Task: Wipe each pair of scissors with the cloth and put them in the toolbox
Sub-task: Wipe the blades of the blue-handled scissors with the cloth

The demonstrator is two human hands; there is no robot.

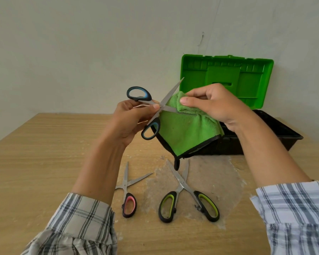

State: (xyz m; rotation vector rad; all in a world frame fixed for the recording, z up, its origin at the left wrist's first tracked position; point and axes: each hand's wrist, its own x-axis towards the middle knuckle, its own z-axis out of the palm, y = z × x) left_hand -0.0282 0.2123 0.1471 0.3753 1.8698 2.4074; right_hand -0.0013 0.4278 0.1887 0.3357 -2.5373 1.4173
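My left hand holds blue-handled scissors near the pivot, blades spread apart in the air above the table. My right hand pinches a green cloth with black trim around the lower blade; the rest of the cloth hangs down. On the table below lie pink-handled scissors and yellow-green-handled scissors, both with blades apart. The toolbox stands behind my right hand, its black base partly hidden, its green lid raised against the wall.
The wooden table has a worn, pale patch under the green-handled scissors. A plain wall stands close behind the table. Checked sleeves cover both forearms at the bottom corners.
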